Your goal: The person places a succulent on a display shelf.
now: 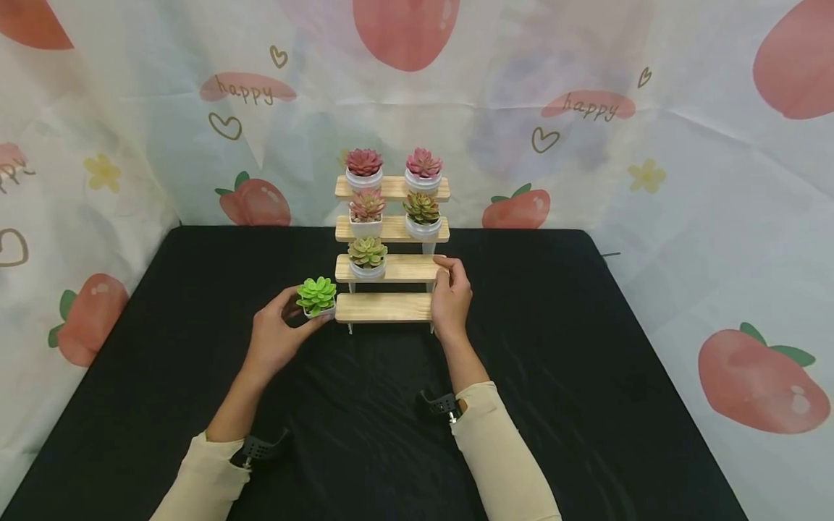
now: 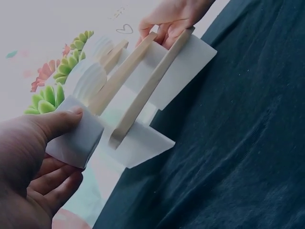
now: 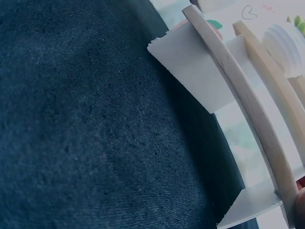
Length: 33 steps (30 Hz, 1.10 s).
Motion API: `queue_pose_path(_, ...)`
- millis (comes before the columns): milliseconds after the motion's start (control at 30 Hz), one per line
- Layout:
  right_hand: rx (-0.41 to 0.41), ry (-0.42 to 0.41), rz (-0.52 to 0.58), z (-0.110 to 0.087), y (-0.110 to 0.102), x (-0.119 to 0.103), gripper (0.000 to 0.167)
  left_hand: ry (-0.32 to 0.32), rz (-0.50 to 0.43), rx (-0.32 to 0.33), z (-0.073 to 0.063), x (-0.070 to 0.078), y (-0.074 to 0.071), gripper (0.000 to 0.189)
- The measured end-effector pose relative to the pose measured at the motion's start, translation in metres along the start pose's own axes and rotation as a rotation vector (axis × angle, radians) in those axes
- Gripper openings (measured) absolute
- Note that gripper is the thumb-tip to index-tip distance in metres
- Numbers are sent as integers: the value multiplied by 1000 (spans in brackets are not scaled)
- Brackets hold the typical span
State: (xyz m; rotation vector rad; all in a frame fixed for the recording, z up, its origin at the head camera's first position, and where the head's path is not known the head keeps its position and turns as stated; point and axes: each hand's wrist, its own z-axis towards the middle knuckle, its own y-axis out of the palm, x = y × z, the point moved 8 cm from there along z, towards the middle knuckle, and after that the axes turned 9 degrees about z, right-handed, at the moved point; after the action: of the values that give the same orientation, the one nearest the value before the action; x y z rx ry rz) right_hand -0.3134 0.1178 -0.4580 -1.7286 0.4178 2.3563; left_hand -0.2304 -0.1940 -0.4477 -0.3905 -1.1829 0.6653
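My left hand point(image 1: 275, 334) holds a white square pot with a bright green succulent point(image 1: 316, 295) between thumb and fingers. In the left wrist view, the thumb presses one face of the white pot point(image 2: 76, 133) and the fingers lie below it. The pot is just left of the lowest wooden shelf of a tiered plant stand point(image 1: 384, 308). At the stand's right end, my right hand point(image 1: 451, 300) grips the edge near the lower two shelves. A yellow-green succulent point(image 1: 368, 253) sits on the left of the second shelf from the bottom.
Higher up stand a pink succulent point(image 1: 368, 208), a green-red succulent point(image 1: 423, 210), a dark pink succulent point(image 1: 364, 163) and another pink one point(image 1: 424, 165), all in white pots. A black cloth point(image 1: 534, 405) covers the table; a printed curtain point(image 1: 417, 101) hangs behind.
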Motion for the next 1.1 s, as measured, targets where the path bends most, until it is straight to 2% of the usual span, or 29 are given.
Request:
queue_pose_path(233,4,-3,-9,-1,0,0,29,24,-37,-10,-3,10,6,62)
queue_pose_path(1100,10,0,0,1,-1,3,28,88,-118,-74,1,39,40,63)
